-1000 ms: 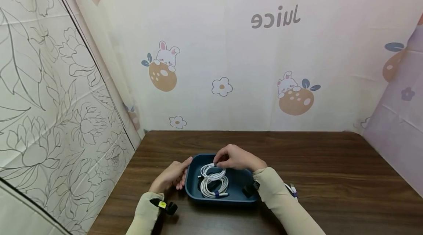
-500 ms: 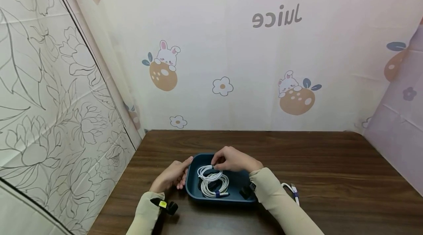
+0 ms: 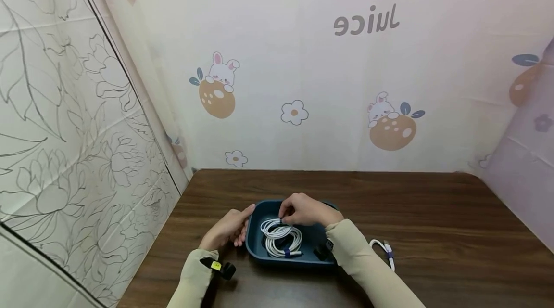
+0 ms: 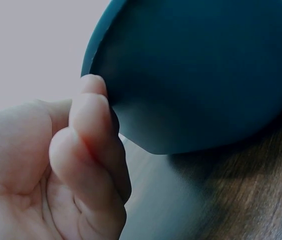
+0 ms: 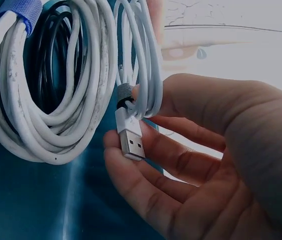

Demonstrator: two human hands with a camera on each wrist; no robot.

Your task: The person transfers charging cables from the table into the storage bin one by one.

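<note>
My right hand (image 3: 307,210) is over the back of a dark blue plastic tray (image 3: 277,262) and pinches a small coiled white USB cable (image 5: 153,75) by its grey tie. In the right wrist view its metal USB plug (image 5: 132,145) points down beside the fingers. A thicker white cable coil (image 5: 97,107) with a blue-purple strap (image 5: 25,12) lies in the tray, next to the held one. Inside that coil's loop a black cable (image 5: 46,60) shows. My left hand (image 3: 227,228) grips the tray's left side, thumb at the rim and fingers curled outside, against the wall.
Right of the tray, partly behind my right sleeve, a white cable (image 3: 386,250) with a purple strap lies on the brown wooden table (image 3: 424,221). Patterned curtains (image 3: 259,57) stand behind the table and along its sides.
My right hand has moved slightly left and lower with the white USB cable, closer over the thicker coil. The left hand keeps its grip on the tray. The head view has shifted slightly.
</note>
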